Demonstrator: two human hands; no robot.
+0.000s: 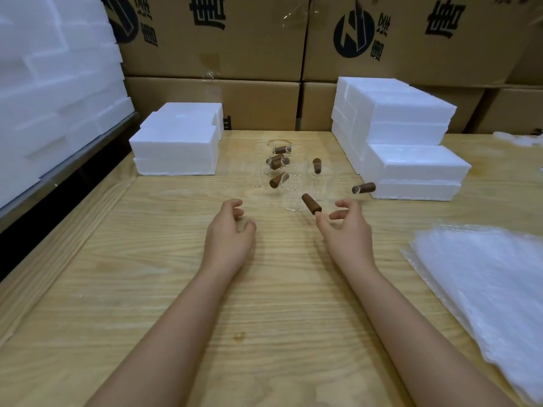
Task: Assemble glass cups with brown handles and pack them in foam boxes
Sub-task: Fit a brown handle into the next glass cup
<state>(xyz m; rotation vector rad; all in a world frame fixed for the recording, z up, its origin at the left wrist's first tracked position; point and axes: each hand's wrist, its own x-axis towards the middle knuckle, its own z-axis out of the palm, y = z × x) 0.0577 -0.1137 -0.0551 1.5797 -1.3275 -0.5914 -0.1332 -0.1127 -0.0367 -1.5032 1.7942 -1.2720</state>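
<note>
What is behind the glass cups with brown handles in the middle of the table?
Behind the glass cups comes a strip of wooden table, then a wall of stacked cardboard boxes with black print. The boxes cover whatever is behind them.

head cam | looking forward and down across the wooden table (176,289) | facing the stacked cartons (249,104) behind it | hovering close above the left hand (229,233) and right hand (346,233) | wide-angle, bowing the edges

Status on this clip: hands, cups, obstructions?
Left hand empty, fingers loosely curled. Right hand empty, thumb by nearest brown cylindrical handle. Clear glass cups clustered ahead, unpacked. Path clear.
</note>
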